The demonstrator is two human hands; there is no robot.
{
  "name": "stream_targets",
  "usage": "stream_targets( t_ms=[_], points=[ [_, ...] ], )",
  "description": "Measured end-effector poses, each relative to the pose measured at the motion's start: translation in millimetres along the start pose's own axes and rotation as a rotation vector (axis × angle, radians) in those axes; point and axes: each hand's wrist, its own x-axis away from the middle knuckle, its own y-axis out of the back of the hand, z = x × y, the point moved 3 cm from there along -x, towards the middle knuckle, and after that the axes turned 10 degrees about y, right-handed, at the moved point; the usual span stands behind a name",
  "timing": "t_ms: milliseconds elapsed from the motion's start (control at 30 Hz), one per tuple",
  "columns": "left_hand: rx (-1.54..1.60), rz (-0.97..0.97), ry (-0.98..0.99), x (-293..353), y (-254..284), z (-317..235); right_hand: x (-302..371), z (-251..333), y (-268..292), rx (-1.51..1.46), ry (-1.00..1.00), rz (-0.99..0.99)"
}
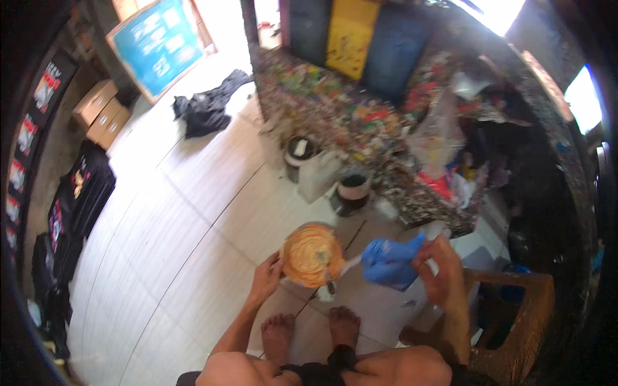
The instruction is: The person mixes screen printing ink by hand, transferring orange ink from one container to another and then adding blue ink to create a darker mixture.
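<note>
My left hand grips the left rim of a round tub, fingers closed round its edge. Swirled orange paste coats the inside of the tub. A tool with a dark handle lies in the paste and leans over the near right rim; its kind is not clear. Off to the right, my right hand pinches a crumpled blue plastic bag by its right side, above the floor. A pale blurred streak shows between the bag and the tub; what it is I cannot make out.
Beyond the tub stand a dark can, a whitish jug and another lidded can, beside a paint-spattered bench. A wooden stool is at my right. Black cloth, cardboard boxes and a blue board lie farther left.
</note>
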Motion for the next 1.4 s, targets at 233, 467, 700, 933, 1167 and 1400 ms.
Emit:
stream_targets(
  t_ms=[233, 467, 700, 933, 1167, 1400],
  points=[
    [0.353, 0.933, -0.078, 86.9, 26.4, -69.2, -13.3, 66.5, -126.1, -0.147, 0.571, 0.399],
    [0.686, 0.572, 0.358, 120.7, 36.0, -18.1, -42.4, 19.1, -133.6, -0.557, 0.128, 0.448],
    [0.749, 0.474, 0.390, 112.5, 47.0, -14.1, -4.1, 27.1, -160.6, -0.855, -0.419, 0.951],
    [0.789, 0.466, 0.398, 121.0, 47.4, -2.3, 8.3, 37.4, -179.6, -0.930, -0.338, 0.883],
    [0.802, 0.459, 0.402, 120.4, 48.7, 5.1, -2.3, 50.0, -170.0, -0.875, -0.096, 0.807],
    [0.803, 0.450, 0.376, 107.6, 46.1, 10.6, 6.0, 31.0, -153.4, -0.861, -0.032, 0.882]
  ],
)
